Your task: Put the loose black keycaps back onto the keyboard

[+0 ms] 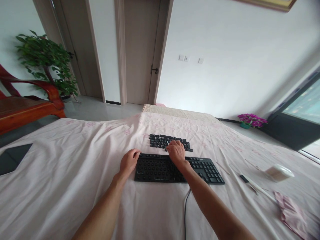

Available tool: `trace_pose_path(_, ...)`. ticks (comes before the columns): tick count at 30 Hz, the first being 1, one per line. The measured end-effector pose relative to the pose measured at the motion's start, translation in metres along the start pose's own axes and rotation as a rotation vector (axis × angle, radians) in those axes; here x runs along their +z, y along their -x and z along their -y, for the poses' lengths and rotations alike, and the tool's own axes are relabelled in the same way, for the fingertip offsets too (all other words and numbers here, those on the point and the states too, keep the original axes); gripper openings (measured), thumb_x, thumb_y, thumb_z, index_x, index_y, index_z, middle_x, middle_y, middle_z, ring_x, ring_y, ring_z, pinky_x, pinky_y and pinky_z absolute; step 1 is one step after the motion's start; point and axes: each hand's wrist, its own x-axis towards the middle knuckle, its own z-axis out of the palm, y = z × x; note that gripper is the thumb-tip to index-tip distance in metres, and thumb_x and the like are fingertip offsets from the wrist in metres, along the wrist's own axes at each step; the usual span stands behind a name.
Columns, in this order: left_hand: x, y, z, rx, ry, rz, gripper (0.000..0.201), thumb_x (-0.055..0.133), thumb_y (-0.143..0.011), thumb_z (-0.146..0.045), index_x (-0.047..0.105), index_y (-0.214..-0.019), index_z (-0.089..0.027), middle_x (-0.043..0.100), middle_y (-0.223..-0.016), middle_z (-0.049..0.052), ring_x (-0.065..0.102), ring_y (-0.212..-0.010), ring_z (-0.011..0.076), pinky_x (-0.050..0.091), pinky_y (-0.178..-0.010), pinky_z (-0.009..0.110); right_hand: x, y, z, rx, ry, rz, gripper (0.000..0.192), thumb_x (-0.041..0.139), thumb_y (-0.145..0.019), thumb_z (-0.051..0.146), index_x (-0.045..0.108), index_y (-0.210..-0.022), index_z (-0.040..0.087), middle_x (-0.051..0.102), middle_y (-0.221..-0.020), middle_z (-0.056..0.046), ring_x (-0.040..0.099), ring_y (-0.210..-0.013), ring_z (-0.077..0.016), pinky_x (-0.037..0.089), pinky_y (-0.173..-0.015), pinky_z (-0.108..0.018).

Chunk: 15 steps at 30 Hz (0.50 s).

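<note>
Up near the middle of the cloth-covered table [75, 186], both bare forearms stretch forward from the near edge. The left hand [129, 162] rests half curled, knuckles up, touching the far left corner of the black keyboard [160, 170]; whether it pinches anything cannot be told. The right hand [176, 151] reaches across the keyboard's far edge, palm down, fingers bent over the loose keycaps [162, 141], touching them; a grip cannot be made out. The keyboard is a flat matte rectangle whose main section shows bare round sockets, while its right-hand block keeps its keys. A thin dark cable [186, 208] runs from it toward the near edge. The keycaps are small black squares laid in tidy rows just beyond the keyboard. The cloth is pale pink, softly creased, with a faint flower print. Toward the right edge lie a white rounded container [279, 172], a slim white stick [257, 188] and a folded pinkish rag [292, 211].
</note>
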Motion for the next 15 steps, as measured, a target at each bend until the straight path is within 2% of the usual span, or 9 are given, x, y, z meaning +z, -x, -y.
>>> trace_pose_path(8,0.0,-0.001,0.0,-0.006,-0.005,0.001,0.023,0.048,-0.088,-0.028,0.069,-0.097,-0.025,0.073,-0.104,0.003,0.065,-0.095,0.0163,0.045,-0.082,0.025,0.002,-0.012,0.01,-0.063,0.091,0.097,0.025,0.051,-0.089,0.023,0.075,-0.081,0.02,0.064,-0.101,-0.011,0.042,-0.104,-0.0256,0.03,-0.085,-0.036)
trace_pose_path(15,0.001,-0.001,0.001,-0.005,-0.006,-0.004,0.023,0.047,-0.089,-0.029,0.069,-0.095,-0.026,0.073,-0.103,0.002,0.065,-0.094,0.0162,0.045,-0.08,0.024,0.003,-0.01,0.015,-0.074,0.024,0.124,0.023,0.054,-0.088,0.03,0.076,-0.083,0.026,0.068,-0.095,-0.006,0.048,-0.098,-0.0221,0.03,-0.084,-0.033)
